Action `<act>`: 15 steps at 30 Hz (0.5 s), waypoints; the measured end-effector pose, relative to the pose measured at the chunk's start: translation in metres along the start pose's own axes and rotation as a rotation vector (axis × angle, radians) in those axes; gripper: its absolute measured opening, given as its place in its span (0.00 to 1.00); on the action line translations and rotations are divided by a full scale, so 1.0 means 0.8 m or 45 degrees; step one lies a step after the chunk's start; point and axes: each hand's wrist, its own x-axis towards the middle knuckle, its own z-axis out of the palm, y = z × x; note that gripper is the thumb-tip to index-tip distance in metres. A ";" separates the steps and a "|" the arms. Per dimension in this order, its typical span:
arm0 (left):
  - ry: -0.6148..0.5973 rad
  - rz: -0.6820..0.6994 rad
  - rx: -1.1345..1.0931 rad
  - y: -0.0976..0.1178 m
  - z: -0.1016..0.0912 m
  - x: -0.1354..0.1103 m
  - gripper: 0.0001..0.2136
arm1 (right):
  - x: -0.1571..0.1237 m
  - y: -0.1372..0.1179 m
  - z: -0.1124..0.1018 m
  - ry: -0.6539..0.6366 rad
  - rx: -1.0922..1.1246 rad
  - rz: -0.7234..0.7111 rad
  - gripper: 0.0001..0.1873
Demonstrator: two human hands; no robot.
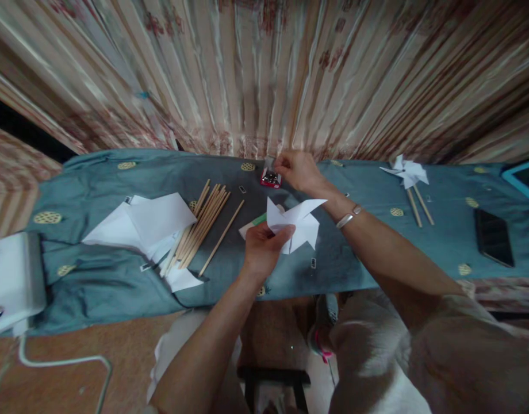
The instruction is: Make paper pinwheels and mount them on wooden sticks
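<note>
My left hand (262, 251) is closed on a white paper pinwheel (305, 229), its thumb pressed over the folded centre. My right hand (299, 171) reaches over to a small red box (271, 179) of shiny metal pins at the back of the table. Its fingertips are pinched together at the box's right edge; whatever is between them is too small to make out. Partly hidden behind my left hand lies a green and white flat item (252, 222). A single wooden stick (221, 237) rests left of that hand.
Several wooden sticks (206, 227) lie beside folded white paper (156, 221) at left. Finished pinwheels on sticks (406, 172), a black phone (494, 237) and a blue-edged device (525, 179) are at right. A white appliance (12, 282) stands far left. A curtain (264, 75) hangs behind the cloth-covered table (359, 264).
</note>
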 end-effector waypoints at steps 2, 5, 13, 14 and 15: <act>0.019 0.028 -0.017 0.002 0.000 0.001 0.08 | -0.012 0.012 -0.002 0.109 0.305 0.093 0.03; 0.057 0.081 -0.023 0.005 -0.002 0.003 0.09 | -0.047 0.029 -0.004 0.152 0.577 0.233 0.05; 0.089 0.194 -0.010 0.002 0.002 0.014 0.08 | -0.204 0.042 0.001 0.097 0.966 0.472 0.10; 0.089 0.196 -0.002 0.001 0.004 0.014 0.08 | -0.219 0.040 0.001 0.090 0.920 0.463 0.09; 0.087 0.198 0.006 0.000 0.005 0.015 0.08 | -0.230 0.036 0.000 0.079 0.863 0.438 0.08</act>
